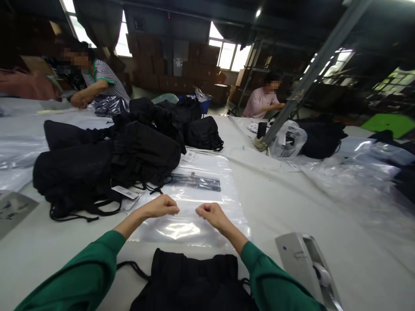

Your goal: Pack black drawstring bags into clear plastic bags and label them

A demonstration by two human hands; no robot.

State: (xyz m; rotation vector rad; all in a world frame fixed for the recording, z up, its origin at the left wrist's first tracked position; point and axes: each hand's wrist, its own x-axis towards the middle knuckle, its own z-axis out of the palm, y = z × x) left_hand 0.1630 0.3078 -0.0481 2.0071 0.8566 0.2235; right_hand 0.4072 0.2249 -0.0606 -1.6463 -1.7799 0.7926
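A stack of clear plastic bags [191,201] lies flat in front of me, with a dark printed strip [194,182] across its far half. Over its near half, my left hand [163,206] is closed, thumb pressed against curled fingers. Facing it a short gap away, my right hand [212,213] is pinched in the same way. Whether either hand grips the thin film cannot be made out. Closest to me lies a black drawstring bag [194,280], its gathered top below the plastic and its cord [134,267] trailing left.
Black bags [97,168] with paper tags [126,191] are heaped at left. A grey tape dispenser [306,268] stands at right. A slanted metal post [311,73] rises beyond, near loose clear plastic [353,185]. Two people [103,82] work across the white table [269,203].
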